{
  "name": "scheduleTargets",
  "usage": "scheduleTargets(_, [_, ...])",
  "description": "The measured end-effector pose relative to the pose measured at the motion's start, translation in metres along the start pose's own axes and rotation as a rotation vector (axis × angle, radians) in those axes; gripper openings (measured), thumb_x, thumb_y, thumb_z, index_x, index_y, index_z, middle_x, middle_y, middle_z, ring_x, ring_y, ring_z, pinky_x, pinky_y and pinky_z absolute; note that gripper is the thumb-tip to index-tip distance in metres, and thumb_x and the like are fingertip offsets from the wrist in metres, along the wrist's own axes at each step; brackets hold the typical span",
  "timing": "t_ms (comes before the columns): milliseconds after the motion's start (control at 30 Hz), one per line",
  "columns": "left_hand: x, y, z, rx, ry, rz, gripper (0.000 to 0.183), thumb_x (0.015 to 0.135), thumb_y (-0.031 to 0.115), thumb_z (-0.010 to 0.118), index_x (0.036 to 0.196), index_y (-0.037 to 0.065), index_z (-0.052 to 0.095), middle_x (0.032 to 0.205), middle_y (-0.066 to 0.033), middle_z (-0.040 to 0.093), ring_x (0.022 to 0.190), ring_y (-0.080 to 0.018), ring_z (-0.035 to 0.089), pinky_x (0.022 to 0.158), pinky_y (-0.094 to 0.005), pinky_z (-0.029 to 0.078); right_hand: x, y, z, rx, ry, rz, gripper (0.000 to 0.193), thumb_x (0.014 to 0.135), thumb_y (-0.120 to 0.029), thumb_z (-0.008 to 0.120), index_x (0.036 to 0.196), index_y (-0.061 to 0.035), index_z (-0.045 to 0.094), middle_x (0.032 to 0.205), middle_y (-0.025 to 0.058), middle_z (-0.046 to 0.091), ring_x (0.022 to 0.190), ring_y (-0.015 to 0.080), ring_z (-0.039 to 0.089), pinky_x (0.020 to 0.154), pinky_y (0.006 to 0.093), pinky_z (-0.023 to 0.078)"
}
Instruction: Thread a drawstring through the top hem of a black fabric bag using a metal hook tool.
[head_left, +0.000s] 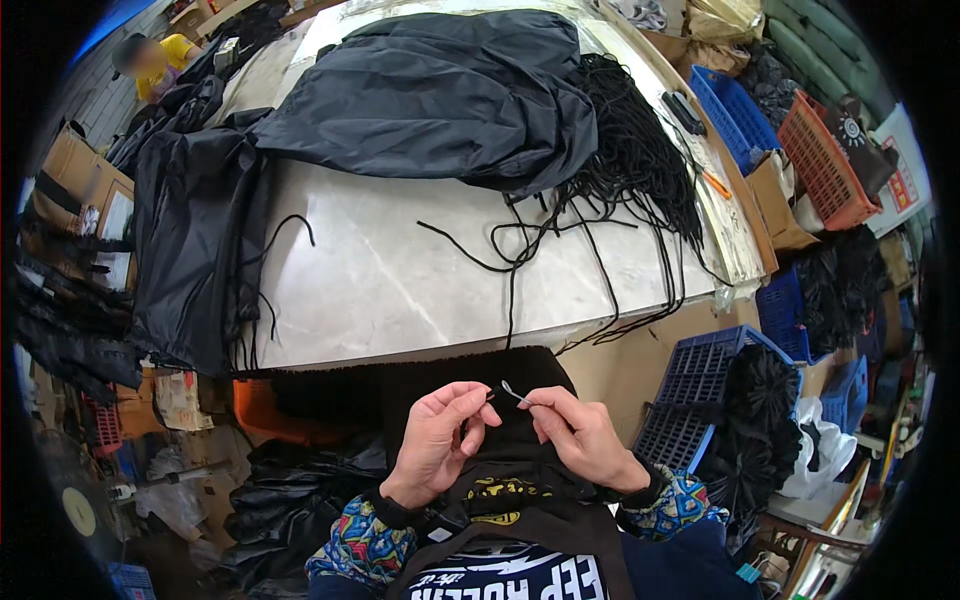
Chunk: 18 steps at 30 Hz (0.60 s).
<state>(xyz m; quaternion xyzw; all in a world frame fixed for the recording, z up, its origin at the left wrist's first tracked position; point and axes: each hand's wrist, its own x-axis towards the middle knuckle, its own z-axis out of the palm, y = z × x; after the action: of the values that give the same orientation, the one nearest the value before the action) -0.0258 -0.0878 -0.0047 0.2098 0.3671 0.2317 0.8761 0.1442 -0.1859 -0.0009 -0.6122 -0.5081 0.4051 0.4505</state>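
Over my dark apron (535,455), both hands are held close together with their fingertips nearly meeting. My left hand (440,440) pinches a thin dark cord end (490,394) between thumb and forefinger; the rest of it is lost against the black behind. Between the thumb and forefinger of my right hand (585,432) is a small looped metal wire tool (512,391), its loop pointing toward the left fingertips. On the table beyond lies a thick bunch of black cords (640,150), with several strands trailing to the near edge.
A heap of black fabric (440,95) covers the far side of the white table (370,270); more black fabric (195,240) hangs over its left edge. Orange-handled scissors (716,184) lie at the right. Blue crates (690,400) stand right of me. A person (160,65) is far left.
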Motion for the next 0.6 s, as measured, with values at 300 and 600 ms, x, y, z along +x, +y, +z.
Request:
scheduleTargets(300, [0.0, -0.002, -0.002, 0.135, -0.01, 0.058, 0.015, 0.092, 0.013, 0.056, 0.097, 0.0, 0.061, 0.078, -0.0099, 0.066, 0.048, -0.0057, 0.047, 0.044, -0.016, 0.036, 0.0, -0.004, 0.004, -0.005, -0.021, -0.036, 0.014, 0.092, -0.002, 0.05, 0.104, 0.001, 0.057, 0.066, 0.0054, 0.057, 0.057, 0.011, 0.056, 0.052, 0.0242, 0.045])
scheduleTargets(600, [-0.005, -0.001, 0.003, 0.213, -0.081, 0.038, 0.019, 0.093, 0.013, 0.055, 0.103, -0.002, 0.061, 0.082, -0.0114, 0.067, 0.055, -0.009, 0.057, 0.045, -0.0187, 0.041, 0.003, 0.008, 0.011, -0.299, 0.069, -0.359, 0.017, 0.085, -0.001, 0.058, 0.102, 0.0007, 0.059, 0.077, 0.0127, 0.063, 0.061, 0.0243, 0.063, 0.053, 0.0295, 0.05])
